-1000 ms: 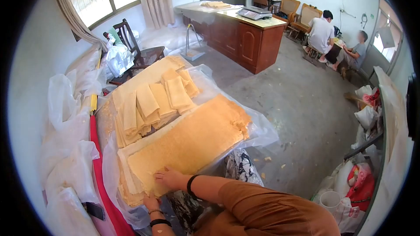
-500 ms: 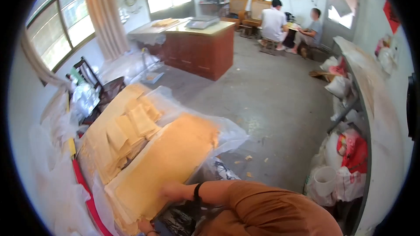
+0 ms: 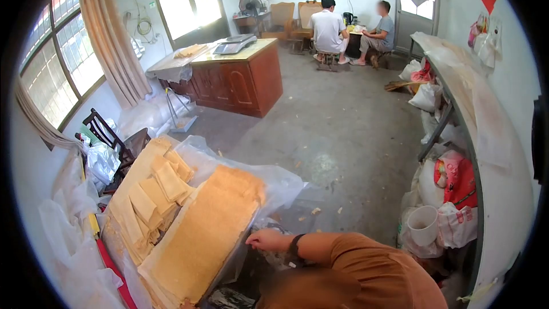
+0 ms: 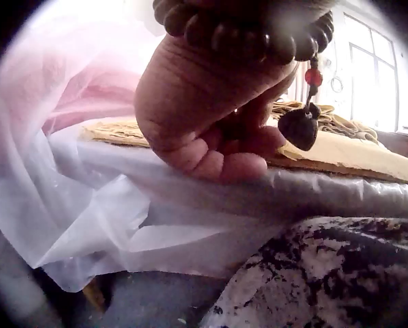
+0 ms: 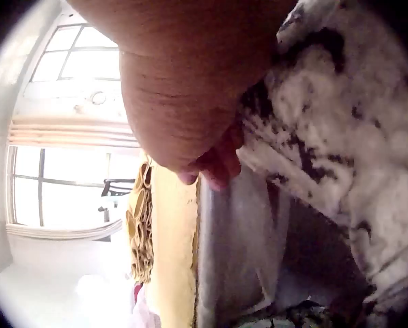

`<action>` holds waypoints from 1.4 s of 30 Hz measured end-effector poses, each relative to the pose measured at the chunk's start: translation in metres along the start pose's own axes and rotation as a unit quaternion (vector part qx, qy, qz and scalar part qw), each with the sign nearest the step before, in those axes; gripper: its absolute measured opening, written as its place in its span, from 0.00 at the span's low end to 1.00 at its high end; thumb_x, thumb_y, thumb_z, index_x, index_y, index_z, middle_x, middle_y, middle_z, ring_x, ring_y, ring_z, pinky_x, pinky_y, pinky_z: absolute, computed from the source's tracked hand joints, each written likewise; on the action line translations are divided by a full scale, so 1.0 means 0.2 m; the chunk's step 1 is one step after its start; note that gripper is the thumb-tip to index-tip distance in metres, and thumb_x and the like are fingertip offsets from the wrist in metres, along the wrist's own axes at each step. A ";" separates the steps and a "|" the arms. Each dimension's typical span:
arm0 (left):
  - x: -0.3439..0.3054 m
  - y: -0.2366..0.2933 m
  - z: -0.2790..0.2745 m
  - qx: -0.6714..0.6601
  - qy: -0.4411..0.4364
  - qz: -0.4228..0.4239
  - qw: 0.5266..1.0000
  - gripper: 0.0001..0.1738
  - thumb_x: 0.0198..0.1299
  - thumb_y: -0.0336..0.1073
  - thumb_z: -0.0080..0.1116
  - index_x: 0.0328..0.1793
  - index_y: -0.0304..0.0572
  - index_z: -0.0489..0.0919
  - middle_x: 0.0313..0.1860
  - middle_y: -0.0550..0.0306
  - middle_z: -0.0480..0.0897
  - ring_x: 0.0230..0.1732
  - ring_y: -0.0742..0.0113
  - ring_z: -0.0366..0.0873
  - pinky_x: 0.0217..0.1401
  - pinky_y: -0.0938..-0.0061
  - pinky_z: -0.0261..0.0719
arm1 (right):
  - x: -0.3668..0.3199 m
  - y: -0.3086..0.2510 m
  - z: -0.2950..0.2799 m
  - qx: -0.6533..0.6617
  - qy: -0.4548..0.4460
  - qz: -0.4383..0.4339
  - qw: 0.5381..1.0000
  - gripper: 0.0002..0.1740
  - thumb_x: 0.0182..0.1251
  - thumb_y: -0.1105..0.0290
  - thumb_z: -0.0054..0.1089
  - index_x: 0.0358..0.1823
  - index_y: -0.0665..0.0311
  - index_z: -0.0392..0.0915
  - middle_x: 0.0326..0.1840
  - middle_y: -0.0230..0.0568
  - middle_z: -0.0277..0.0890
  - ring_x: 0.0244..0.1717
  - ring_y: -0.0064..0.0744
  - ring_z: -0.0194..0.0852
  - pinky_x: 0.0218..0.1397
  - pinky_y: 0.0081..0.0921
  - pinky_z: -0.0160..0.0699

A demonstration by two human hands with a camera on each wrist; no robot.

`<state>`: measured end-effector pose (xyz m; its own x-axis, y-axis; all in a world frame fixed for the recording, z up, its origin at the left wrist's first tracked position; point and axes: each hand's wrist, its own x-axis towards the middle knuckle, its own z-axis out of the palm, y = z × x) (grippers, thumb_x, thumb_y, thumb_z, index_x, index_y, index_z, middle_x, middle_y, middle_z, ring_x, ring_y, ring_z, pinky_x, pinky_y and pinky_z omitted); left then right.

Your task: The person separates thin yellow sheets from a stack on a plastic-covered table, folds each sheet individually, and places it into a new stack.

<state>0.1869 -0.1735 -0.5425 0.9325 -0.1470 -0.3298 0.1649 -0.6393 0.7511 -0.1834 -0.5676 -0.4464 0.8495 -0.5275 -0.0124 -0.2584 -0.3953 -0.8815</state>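
A wide, thin yellow sheet (image 3: 200, 229) with ragged edges lies on a low stack of similar sheets. My right hand (image 3: 269, 240) is beside the right edge of this sheet, its fingers loosely bent. In the right wrist view its fingertips (image 5: 217, 174) overlap the plastic-covered edge next to the stack. Only a sliver of my left hand (image 3: 187, 304) shows at the bottom of the head view. The left wrist view has its curled fingers (image 4: 224, 166) right at the stack's near edge, below a beaded bracelet (image 4: 238, 42); I cannot tell whether they pinch a sheet.
Folded yellow sheets (image 3: 154, 197) lie behind the wide sheet. Clear plastic (image 3: 286, 180) hangs past the table's edge. Patterned cloth (image 5: 327, 123) is close to my right hand. Bags and a white bucket (image 3: 422, 223) stand at right; a wooden desk (image 3: 234, 86) and two seated people are farther off.
My right hand has moved from on top of the wide sheet to its right edge. The head view has turned right, so my left hand is nearly out of it.
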 end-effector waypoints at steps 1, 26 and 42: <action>0.02 0.00 -0.01 -0.010 -0.007 -0.020 1.000 0.22 0.64 0.54 0.55 0.36 0.41 0.75 0.15 0.57 0.70 0.12 0.65 0.64 0.13 0.69 0.58 | 0.00 -0.02 0.00 -0.022 0.007 -0.010 1.000 0.14 0.66 0.65 0.55 0.49 0.53 0.85 0.39 0.42 0.85 0.41 0.46 0.83 0.46 0.39 0.80; -0.48 0.64 -0.10 -0.331 0.035 -0.023 0.943 0.30 0.58 0.52 0.70 0.54 0.32 0.80 0.40 0.57 0.82 0.36 0.71 0.80 0.29 0.75 0.81 | 0.54 -0.83 0.98 -0.095 -0.147 -0.288 0.942 0.34 0.63 0.51 0.66 0.68 0.54 0.70 0.68 0.48 0.72 0.64 0.52 0.71 0.65 0.40 0.72; -0.47 0.39 -0.28 -0.328 0.046 -0.080 0.940 0.23 0.57 0.45 0.73 0.47 0.36 0.75 0.29 0.58 0.78 0.26 0.71 0.78 0.32 0.75 0.82 | 0.65 -0.72 1.26 0.096 -0.164 -0.031 0.981 0.13 0.70 0.61 0.58 0.38 0.64 0.81 0.26 0.33 0.77 0.29 0.24 0.75 0.32 0.26 0.73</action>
<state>0.1296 -0.1672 -0.4196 0.8974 -0.0034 -0.4412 0.4407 -0.0402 0.8967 0.0799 -0.3889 -0.4396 0.9714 -0.2239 -0.0795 -0.1368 -0.2536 -0.9576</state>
